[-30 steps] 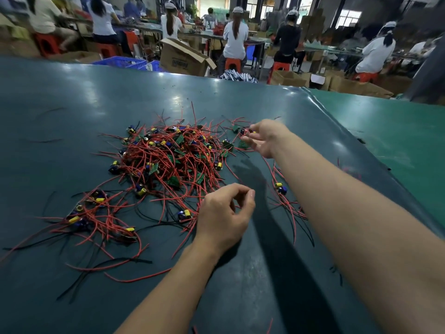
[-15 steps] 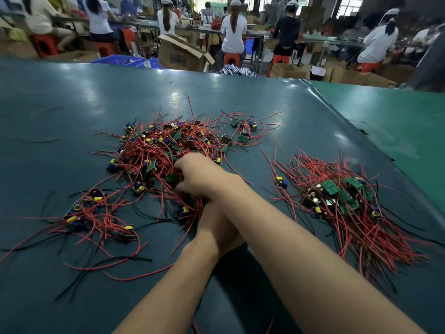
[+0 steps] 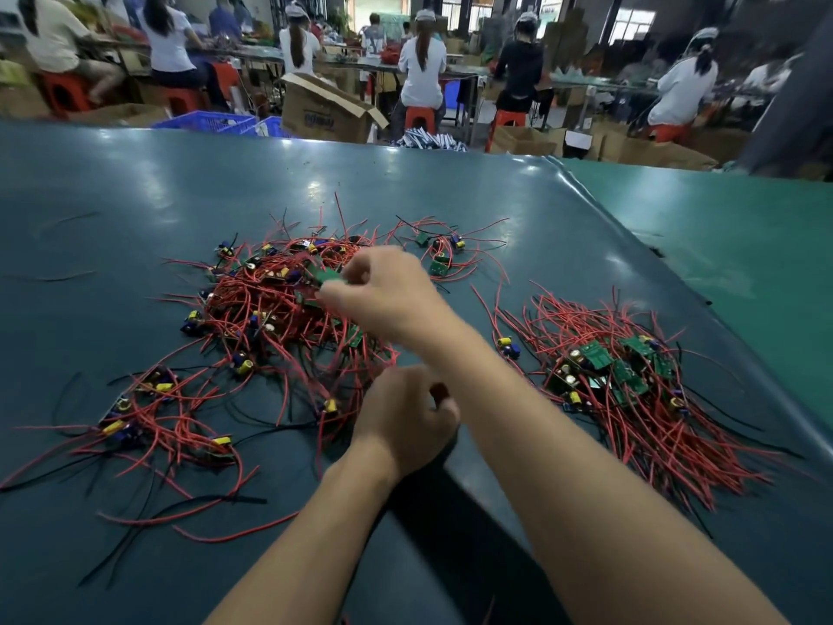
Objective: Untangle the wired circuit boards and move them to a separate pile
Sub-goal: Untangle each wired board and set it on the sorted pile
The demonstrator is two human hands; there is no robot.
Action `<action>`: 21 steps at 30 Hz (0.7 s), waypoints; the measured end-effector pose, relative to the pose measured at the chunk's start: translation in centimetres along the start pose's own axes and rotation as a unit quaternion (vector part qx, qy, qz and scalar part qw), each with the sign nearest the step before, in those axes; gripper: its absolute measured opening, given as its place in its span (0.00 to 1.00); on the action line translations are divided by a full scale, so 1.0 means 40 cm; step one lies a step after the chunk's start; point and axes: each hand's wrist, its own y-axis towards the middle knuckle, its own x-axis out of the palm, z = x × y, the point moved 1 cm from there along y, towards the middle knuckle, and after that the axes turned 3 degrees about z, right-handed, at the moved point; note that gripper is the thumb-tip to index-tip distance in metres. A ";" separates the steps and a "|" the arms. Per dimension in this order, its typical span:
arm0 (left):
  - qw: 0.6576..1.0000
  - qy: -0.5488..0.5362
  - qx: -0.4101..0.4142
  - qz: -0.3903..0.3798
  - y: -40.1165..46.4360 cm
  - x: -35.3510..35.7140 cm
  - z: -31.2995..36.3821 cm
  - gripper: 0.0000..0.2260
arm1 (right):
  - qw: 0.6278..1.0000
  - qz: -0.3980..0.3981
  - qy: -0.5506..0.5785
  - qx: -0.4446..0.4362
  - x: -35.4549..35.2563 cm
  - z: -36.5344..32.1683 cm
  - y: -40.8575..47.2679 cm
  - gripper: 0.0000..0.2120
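A tangled heap of red-wired circuit boards [image 3: 266, 304] lies in the middle of the dark green table [image 3: 135, 196]. My right hand [image 3: 387, 295] hovers over the heap's right part and pinches a small green circuit board [image 3: 328, 276] at its fingertips. The board's red wires still run down into the tangle. My left hand [image 3: 405, 417] sits at the heap's near edge with its fingers curled, a bit of red wire showing between thumb and fingers. A separate pile of boards with combed-out wires [image 3: 631, 385] lies to the right.
A loose cluster of wired boards [image 3: 153, 412] trails off at the near left, and a few more boards [image 3: 439, 257] lie at the far edge. A lighter green table [image 3: 743, 245] adjoins on the right. Seated workers and cardboard boxes [image 3: 324, 110] fill the background.
My right hand came back from the heap's far edge to its middle, then rose holding a green board. My left hand stayed at the near edge.
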 end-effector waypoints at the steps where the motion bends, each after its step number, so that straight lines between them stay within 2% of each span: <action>1: 0.999 -0.039 0.015 0.033 0.002 -0.002 0.006 0.07 | 0.997 0.003 0.069 0.031 -0.035 -0.002 0.001 0.11; 3: 0.994 -0.074 0.028 0.076 0.002 -0.004 0.005 0.09 | 0.973 0.022 0.213 0.083 -0.106 -0.001 0.004 0.13; 6: 0.980 -0.164 0.008 0.110 0.000 -0.007 0.013 0.10 | 0.893 0.013 0.432 0.129 -0.184 0.021 -0.014 0.09; 8: 0.963 -0.232 0.005 0.140 0.002 -0.014 0.013 0.12 | 0.863 0.020 0.489 0.126 -0.206 0.051 -0.046 0.07; 13: 0.951 -0.273 0.000 0.146 -0.008 -0.020 0.023 0.20 | 0.909 0.087 0.381 0.143 -0.142 0.159 -0.184 0.04; 16: 0.960 -0.253 0.008 0.116 -0.009 -0.026 0.028 0.13 | 0.902 0.103 0.390 0.154 -0.078 0.201 -0.244 0.09; 19: 0.971 -0.215 0.032 0.101 -0.011 -0.033 0.033 0.06 | 0.886 0.113 0.424 0.148 -0.065 0.221 -0.268 0.08; 21: 0.970 -0.223 0.023 0.098 -0.012 -0.030 0.033 0.08 | 0.923 0.120 0.342 0.128 -0.075 0.238 -0.273 0.09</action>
